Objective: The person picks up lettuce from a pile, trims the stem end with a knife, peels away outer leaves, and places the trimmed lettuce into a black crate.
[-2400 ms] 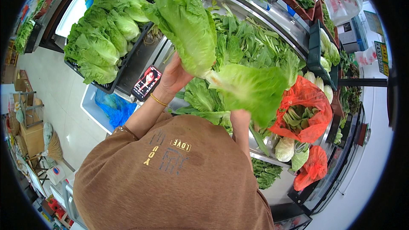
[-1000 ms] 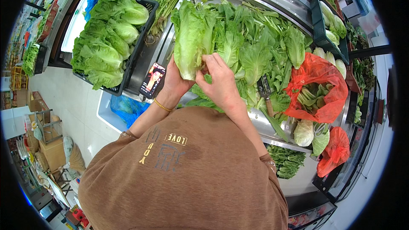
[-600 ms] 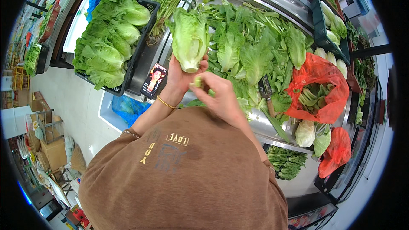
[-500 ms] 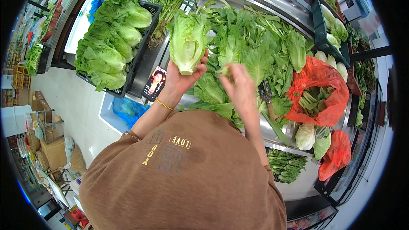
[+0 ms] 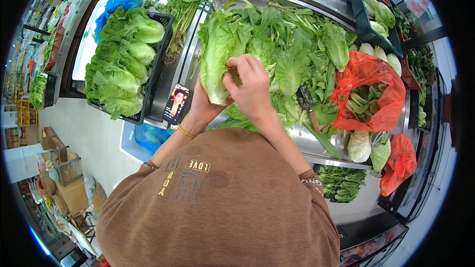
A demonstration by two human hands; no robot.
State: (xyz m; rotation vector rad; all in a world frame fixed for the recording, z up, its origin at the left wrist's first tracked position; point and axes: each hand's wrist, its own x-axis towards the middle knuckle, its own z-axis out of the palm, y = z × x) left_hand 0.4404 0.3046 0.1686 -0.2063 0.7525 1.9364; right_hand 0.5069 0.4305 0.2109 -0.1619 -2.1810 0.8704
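Note:
A head of romaine lettuce point(image 5: 215, 54) stands tilted in front of me, its pale stem end toward me. My left hand point(image 5: 204, 105) is closed around its base, palm beneath, with a beaded bracelet on the wrist. My right hand point(image 5: 249, 85) pinches at the lettuce's right side near the base, its fingertips partly hidden against the leaves. Loose leaves and greens point(image 5: 297, 59) lie heaped on the steel counter just beyond and right of my hands. A knife-like tool with a wooden handle point(image 5: 313, 119) rests on that heap, right of my right hand.
To the left, a black crate point(image 5: 166, 34) holds several lettuce heads point(image 5: 123, 69). A lit phone point(image 5: 176, 103) leans beside my left wrist. On the right sit a red plastic bag of greens point(image 5: 371, 113), a pale cabbage point(image 5: 359, 146) and a green crate point(image 5: 363, 22).
My right hand has moved left from over the leaf heap onto the lettuce; the small leaf piece in it is no longer seen. The lettuce has turned in my left hand.

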